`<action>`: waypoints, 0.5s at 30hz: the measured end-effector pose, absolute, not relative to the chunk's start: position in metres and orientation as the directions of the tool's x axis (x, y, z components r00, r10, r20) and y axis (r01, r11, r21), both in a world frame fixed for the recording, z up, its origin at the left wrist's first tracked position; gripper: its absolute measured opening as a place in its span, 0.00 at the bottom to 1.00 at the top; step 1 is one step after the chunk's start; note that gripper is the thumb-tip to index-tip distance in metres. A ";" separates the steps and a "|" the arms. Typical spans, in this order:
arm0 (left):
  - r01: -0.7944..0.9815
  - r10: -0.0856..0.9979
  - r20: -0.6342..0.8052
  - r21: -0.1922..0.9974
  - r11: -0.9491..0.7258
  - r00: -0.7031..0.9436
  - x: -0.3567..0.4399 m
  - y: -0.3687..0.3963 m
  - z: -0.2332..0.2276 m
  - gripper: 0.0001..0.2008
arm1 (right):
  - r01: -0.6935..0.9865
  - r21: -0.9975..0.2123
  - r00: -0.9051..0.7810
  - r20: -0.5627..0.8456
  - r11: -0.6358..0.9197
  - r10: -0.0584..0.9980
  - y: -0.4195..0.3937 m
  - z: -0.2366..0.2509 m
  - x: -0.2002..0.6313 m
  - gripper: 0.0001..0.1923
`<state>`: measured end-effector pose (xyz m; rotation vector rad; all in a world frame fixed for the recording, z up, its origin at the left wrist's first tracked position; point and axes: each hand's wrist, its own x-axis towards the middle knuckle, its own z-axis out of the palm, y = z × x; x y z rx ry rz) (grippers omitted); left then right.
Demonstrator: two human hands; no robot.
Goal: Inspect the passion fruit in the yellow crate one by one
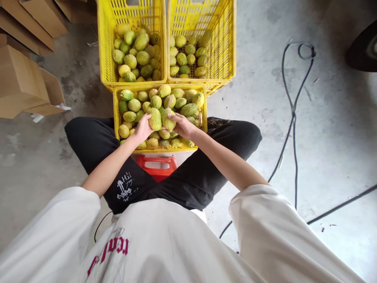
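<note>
White sleeves frame the view, with black trousers and a red stool (156, 165) below them. Over the nearest yellow crate (116, 118), the left hand (143, 129) wraps around one green-yellow fruit (155, 119) and the right hand (183, 125) closes on a second fruit (168, 119); the two fruits touch, raised just above the pile. Two more crates, the far-left crate (103, 47) and the far-right crate (231, 47), stand beyond, the right one less full. Judging by this, the step in hand is checking or sorting a picked pair, possibly mangoes, though the kind is hard to tell. The next move calls for a firm hold while carrying each to a far crate.
</note>
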<state>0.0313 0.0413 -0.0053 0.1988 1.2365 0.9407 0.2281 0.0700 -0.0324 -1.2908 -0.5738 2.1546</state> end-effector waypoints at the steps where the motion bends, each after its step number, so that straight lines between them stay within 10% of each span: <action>1: -0.515 0.687 -0.726 0.580 0.631 0.025 0.032 0.042 -0.005 0.24 | -0.241 -0.614 -0.377 -0.654 -0.752 0.655 0.070 -0.033 0.229 0.16; 15: -0.448 0.692 -0.721 0.613 0.650 0.018 0.038 0.033 -0.007 0.20 | -0.193 -0.595 -0.390 -0.683 -0.780 0.617 0.065 -0.018 0.223 0.20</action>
